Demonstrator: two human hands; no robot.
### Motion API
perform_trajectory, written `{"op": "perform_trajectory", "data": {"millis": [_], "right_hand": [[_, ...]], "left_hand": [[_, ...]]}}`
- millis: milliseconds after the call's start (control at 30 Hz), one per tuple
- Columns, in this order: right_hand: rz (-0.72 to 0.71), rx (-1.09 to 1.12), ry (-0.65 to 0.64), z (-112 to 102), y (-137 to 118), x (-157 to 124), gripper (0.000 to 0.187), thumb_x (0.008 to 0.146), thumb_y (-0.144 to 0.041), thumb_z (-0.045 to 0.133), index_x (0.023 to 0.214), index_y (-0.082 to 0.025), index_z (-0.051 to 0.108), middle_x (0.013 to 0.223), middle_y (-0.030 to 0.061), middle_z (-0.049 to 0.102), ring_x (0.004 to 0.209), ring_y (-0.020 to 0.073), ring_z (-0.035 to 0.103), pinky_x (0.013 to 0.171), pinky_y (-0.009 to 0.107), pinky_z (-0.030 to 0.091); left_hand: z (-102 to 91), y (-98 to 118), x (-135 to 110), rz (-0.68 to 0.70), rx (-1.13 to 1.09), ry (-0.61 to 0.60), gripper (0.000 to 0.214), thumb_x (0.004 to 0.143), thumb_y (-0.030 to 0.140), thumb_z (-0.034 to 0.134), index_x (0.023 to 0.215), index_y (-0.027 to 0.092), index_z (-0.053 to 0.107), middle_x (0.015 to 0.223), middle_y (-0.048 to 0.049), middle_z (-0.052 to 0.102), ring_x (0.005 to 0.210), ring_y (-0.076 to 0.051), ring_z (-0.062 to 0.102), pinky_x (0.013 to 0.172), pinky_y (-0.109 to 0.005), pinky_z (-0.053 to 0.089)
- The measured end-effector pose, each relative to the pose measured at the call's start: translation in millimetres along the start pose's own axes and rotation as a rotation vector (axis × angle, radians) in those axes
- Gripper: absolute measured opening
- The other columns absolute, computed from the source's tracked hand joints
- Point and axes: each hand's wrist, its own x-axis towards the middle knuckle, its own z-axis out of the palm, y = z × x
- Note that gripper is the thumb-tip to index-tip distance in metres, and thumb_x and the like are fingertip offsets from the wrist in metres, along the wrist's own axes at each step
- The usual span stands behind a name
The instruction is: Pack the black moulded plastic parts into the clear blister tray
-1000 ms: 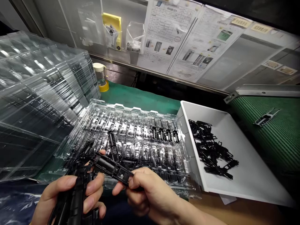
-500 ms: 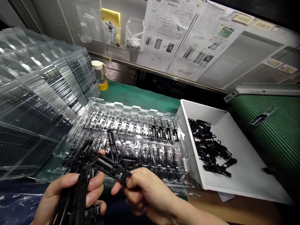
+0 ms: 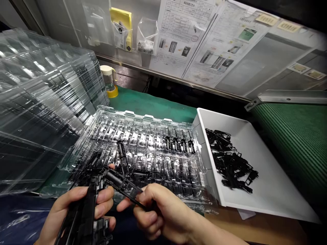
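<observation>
My left hand (image 3: 74,211) grips a bundle of long black plastic parts (image 3: 84,217) at the bottom left. My right hand (image 3: 158,212) pinches one black plastic part (image 3: 120,183) by its near end; the part's far end touches the bundle by my left thumb. Both hands hover over the near edge of a clear blister tray (image 3: 143,160). The tray has rows of narrow pockets. Several black parts (image 3: 178,141) sit in pockets at its back right, and one part (image 3: 122,156) stands tilted near the middle.
A white bin (image 3: 265,190) with a pile of loose black parts (image 3: 230,163) stands right of the tray. A tall stack of clear trays (image 3: 43,109) fills the left. A green conveyor belt (image 3: 293,136) runs at the right. A small jar (image 3: 108,80) stands behind; instruction sheets (image 3: 194,37) hang above.
The metal piece on the conveyor belt has moved out of view. My right hand has curled tighter on the single black part; the left hand holds steady.
</observation>
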Motion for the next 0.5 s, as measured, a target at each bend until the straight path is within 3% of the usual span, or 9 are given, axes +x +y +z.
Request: {"op": "perform_trajectory", "data": {"millis": [100, 167, 267, 367, 500], "right_hand": [[-0.101, -0.382, 0.155, -4.5, -3.7, 0.7, 0.029, 0.077, -0.033, 0.037, 0.099, -0.016, 0.045, 0.048, -0.0056, 0.042, 0.038, 0.0048, 0.033, 0.036, 0.016, 0.023], [-0.135, -0.526, 0.255, -7.4, -3.5, 3.6, 0.026, 0.076, -0.037, 0.043, 0.094, -0.019, 0.043, 0.053, -0.0058, 0.042, 0.044, 0.0054, 0.035, 0.039, 0.016, 0.024], [-0.203, -0.515, 0.337, -9.7, 0.4, 11.0, 0.018, 0.076, -0.035, 0.043, 0.083, -0.018, 0.040, 0.049, -0.0073, 0.039, 0.042, 0.0054, 0.032, 0.039, 0.017, 0.024], [-0.320, -0.394, 0.362, -10.0, 4.3, 17.4, 0.015, 0.077, -0.031, 0.038, 0.084, -0.020, 0.031, 0.051, -0.0082, 0.041, 0.041, 0.0058, 0.035, 0.043, 0.019, 0.030], [-0.374, -0.512, 0.382, -12.4, 5.6, 17.7, 0.016, 0.068, -0.014, 0.045, 0.080, -0.020, 0.035, 0.071, -0.0029, 0.045, 0.061, 0.0085, 0.043, 0.054, 0.021, 0.035]], "left_hand": [[-4.2, 0.2, 4.3, -0.033, -0.049, 0.002, 0.002, 0.058, 0.012, 0.058, 0.060, 0.013, 0.057, 0.051, 0.0000, 0.051, 0.043, -0.008, 0.046, 0.058, -0.035, 0.049], [-8.6, 0.0, 7.8, -0.031, -0.078, 0.002, 0.005, 0.063, 0.012, 0.052, 0.063, 0.011, 0.057, 0.053, -0.0016, 0.051, 0.046, -0.009, 0.048, 0.061, -0.037, 0.049], [-12.4, 0.0, 10.4, 0.043, -0.104, 0.106, 0.016, 0.069, 0.012, 0.047, 0.081, 0.010, 0.058, 0.062, -0.0056, 0.059, 0.058, -0.014, 0.056, 0.067, -0.038, 0.047], [-6.6, 0.1, 7.9, 0.137, -0.083, 0.219, 0.043, 0.070, 0.008, 0.049, 0.109, 0.025, 0.046, 0.076, -0.0049, 0.064, 0.076, -0.020, 0.060, 0.071, -0.039, 0.046], [9.5, 0.5, 3.5, 0.202, 0.084, 0.314, 0.058, 0.065, 0.015, 0.058, 0.114, 0.038, 0.037, 0.078, 0.0006, 0.065, 0.083, -0.024, 0.058, 0.074, -0.037, 0.045]]}}
